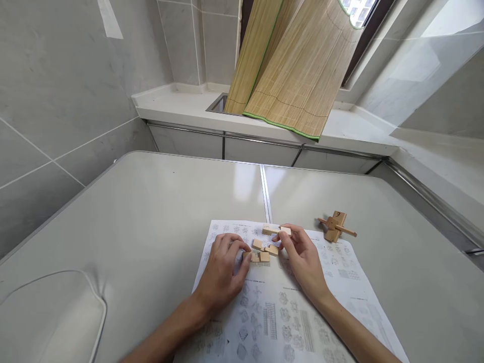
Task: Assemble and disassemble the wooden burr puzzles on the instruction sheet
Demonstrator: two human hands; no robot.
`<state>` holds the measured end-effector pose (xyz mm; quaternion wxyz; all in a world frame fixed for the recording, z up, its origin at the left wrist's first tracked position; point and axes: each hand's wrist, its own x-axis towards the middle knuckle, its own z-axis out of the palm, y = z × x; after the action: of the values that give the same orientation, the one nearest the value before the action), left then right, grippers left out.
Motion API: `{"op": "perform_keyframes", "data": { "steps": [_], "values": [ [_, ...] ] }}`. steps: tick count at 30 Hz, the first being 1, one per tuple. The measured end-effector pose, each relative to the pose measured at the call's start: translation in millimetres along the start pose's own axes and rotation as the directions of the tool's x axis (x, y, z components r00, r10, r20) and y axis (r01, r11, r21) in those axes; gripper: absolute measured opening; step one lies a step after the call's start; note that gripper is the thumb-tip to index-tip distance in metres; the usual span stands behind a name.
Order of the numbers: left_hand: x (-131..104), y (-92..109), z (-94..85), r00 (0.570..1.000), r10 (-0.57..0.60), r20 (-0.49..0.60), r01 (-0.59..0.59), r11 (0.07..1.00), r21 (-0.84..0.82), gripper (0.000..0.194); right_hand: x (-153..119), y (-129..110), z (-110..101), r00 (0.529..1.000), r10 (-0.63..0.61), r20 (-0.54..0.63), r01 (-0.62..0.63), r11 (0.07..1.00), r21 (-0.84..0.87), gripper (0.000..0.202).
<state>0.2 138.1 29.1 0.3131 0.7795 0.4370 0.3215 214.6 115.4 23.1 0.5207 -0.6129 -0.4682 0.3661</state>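
Note:
Three notched wooden puzzle pieces lie close together at the top of a printed instruction sheet (278, 282). My left hand (229, 262) has its thumb and fingertips closed on the left end of the nearest wooden piece (263, 257). Just behind that one, the middle wooden piece (271, 250) rests untouched between my hands. My right hand (300, 254) pinches the right end of the farthest wooden piece (269, 230) between thumb and fingers. Part of each gripped piece is hidden by my fingertips.
A partly joined wooden puzzle (335, 227) with a crossing stick sits at the sheet's upper right edge. On the left of the white table (151, 217) lies a white cable (102, 307). Beyond the table, a bamboo blind (295, 75) hangs over a counter (181, 108) with a sink.

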Motion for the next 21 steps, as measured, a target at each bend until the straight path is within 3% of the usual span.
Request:
{"op": "perform_keyframes", "data": {
  "steps": [6, 11, 16, 21],
  "values": [
    [3.7, 1.1, -12.3, 0.993, -0.002, 0.121, 0.017, 0.993, -0.121, 0.001, 0.6, -1.5, 1.6, 0.999, 0.029, 0.017, -0.030, 0.999, 0.027, 0.044],
    [4.9, -1.6, -15.7, 0.980, 0.001, 0.200, 0.025, 0.992, -0.126, 0.015, 1.3, 1.4, 1.7, 0.998, 0.045, 0.043, -0.047, 0.997, 0.068, 0.046],
    [1.0, -4.8, -11.3, 0.978, -0.052, 0.202, 0.070, 0.994, -0.083, 0.032, 1.1, 2.0, 1.5, 0.998, 0.040, 0.043, -0.043, 0.996, 0.081, 0.045],
    [2.0, -3.5, -8.6, 0.991, -0.030, 0.130, 0.041, 0.995, -0.086, 0.023, -0.2, -2.4, 4.0, 0.994, 0.049, 0.100, -0.065, 0.984, 0.165, 0.043]
  ]
}}
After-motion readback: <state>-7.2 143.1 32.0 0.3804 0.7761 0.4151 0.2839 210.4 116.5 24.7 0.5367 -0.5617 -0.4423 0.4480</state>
